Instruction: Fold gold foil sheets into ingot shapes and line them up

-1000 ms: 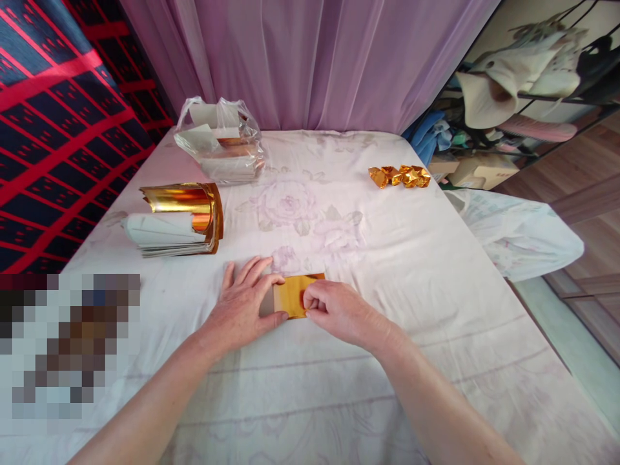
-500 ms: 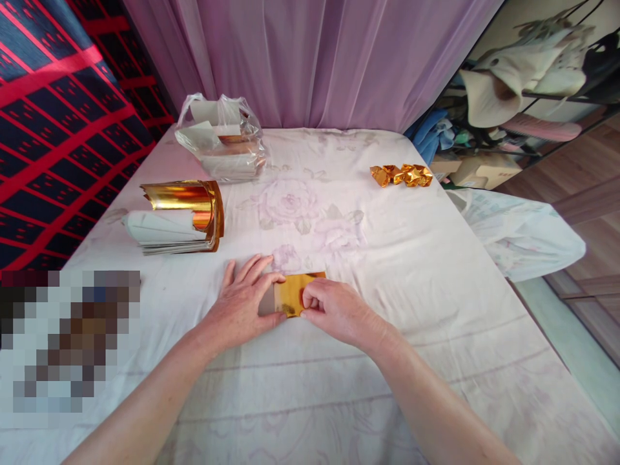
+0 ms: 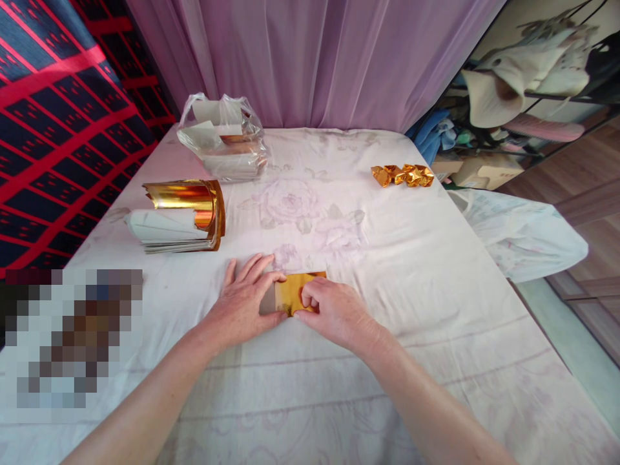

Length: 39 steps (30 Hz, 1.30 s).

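A small folded piece of gold foil paper (image 3: 289, 289) lies flat on the flowered cloth between my hands. My left hand (image 3: 242, 300) rests at its left end with the fingers spread; the thumb touches the near edge and the index finger the far edge. Curled over the right part of the paper is my right hand (image 3: 339, 313), closed, its thumb along the near edge and its knuckles on the gold surface. What lies under those curled fingers is hidden.
At left stands a curved stack of gold foil sheets (image 3: 184, 196). Behind it is a clear plastic bag (image 3: 232, 155) of more sheets. Folded gold foil pieces (image 3: 402, 175) lie joined at the far right. A white plastic bag (image 3: 533, 236) hangs beyond the table's right edge.
My right thumb has slid slightly left along the paper's near edge, and the right hand has shifted a little with it. My left hand stays put.
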Motion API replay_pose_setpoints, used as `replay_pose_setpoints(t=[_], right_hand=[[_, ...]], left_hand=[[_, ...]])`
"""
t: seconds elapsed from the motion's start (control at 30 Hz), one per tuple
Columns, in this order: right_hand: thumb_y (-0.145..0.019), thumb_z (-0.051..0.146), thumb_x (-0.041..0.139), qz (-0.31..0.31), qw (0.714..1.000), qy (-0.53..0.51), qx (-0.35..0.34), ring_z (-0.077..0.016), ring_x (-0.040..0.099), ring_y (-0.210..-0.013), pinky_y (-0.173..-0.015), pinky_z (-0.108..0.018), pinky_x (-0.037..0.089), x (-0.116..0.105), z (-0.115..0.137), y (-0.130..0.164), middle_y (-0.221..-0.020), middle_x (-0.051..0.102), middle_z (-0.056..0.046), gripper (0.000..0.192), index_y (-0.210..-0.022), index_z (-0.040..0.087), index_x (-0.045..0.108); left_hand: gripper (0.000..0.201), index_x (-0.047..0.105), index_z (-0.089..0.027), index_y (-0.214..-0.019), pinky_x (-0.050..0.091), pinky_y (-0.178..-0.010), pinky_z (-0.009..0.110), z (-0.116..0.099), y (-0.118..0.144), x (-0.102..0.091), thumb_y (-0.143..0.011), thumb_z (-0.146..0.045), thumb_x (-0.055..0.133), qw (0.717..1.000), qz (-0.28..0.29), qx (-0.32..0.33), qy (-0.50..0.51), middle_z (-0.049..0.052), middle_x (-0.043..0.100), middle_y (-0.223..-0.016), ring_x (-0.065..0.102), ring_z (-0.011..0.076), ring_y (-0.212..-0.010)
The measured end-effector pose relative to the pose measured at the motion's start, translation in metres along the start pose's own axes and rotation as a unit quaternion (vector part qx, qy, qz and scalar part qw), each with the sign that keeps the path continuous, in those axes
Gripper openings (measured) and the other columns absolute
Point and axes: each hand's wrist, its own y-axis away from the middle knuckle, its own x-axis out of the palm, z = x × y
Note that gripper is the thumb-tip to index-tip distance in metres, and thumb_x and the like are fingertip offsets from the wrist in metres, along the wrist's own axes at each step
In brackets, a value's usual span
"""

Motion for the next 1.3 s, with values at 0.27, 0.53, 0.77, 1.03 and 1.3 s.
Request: replay_pose_setpoints(t=[0.27, 0.53, 0.77, 1.03, 1.3], right_hand=[[-0.076, 0.035, 0.073, -0.019, 1.0, 0.016, 0.005, -0.0107, 0.044, -0.062, -0.057, -0.026, 0.022, 0.006, 0.002, 0.0, -0.079, 0.059, 0.002, 0.018, -0.073, 0.02, 0.063], [-0.076, 0.006, 0.062, 0.04, 0.995, -0.088, -0.037, -0.0097, 0.051, -0.063, -0.062, -0.023, 0.032, -0.009, -0.009, 0.0, -0.071, 0.06, 0.003, 0.012, -0.076, 0.018, 0.062], [-0.069, -0.007, 0.05, 0.075, 0.988, -0.115, -0.07, -0.0087, 0.049, -0.06, -0.063, -0.022, 0.036, -0.018, -0.02, 0.001, -0.073, 0.063, 0.003, 0.034, -0.085, 0.018, 0.067], [-0.07, -0.006, 0.051, 0.081, 0.988, -0.111, -0.072, -0.0085, 0.05, -0.06, -0.062, -0.021, 0.037, -0.02, -0.021, -0.001, -0.076, 0.065, 0.002, 0.033, -0.084, 0.017, 0.068], [-0.07, -0.006, 0.05, 0.075, 0.986, -0.125, -0.084, -0.0089, 0.053, -0.062, -0.063, -0.021, 0.036, -0.019, -0.021, -0.001, -0.075, 0.066, 0.002, 0.031, -0.081, 0.017, 0.068]], left_hand=[[0.052, 0.054, -0.03, -0.123, 0.01, -0.116, 0.068, -0.001, 0.0, -0.001, -0.075, -0.038, 0.071, 1.0, 0.004, 0.0, -0.002, 0.01, 0.037, -0.156, 0.027, 0.0346, -0.147], [0.053, 0.054, -0.03, -0.123, 0.009, -0.117, 0.068, 0.0, 0.0, 0.0, -0.074, -0.038, 0.072, 1.0, 0.009, -0.004, 0.008, 0.009, 0.036, -0.157, 0.025, 0.0349, -0.147], [0.052, 0.053, -0.03, -0.123, 0.009, -0.117, 0.067, 0.0, 0.001, 0.0, -0.075, -0.037, 0.071, 1.0, 0.011, -0.002, -0.004, 0.009, 0.034, -0.158, 0.024, 0.0346, -0.148], [0.051, 0.056, -0.029, -0.116, 0.012, -0.116, 0.066, -0.006, -0.002, 0.007, -0.075, -0.055, 0.071, 0.999, -0.035, -0.015, -0.011, 0.011, 0.044, -0.151, 0.032, 0.035, -0.144], [0.055, 0.056, -0.025, -0.114, 0.012, -0.116, 0.067, -0.019, -0.002, 0.016, -0.073, -0.058, 0.074, 0.995, -0.079, -0.047, -0.031, 0.015, 0.045, -0.15, 0.034, 0.0377, -0.143]])
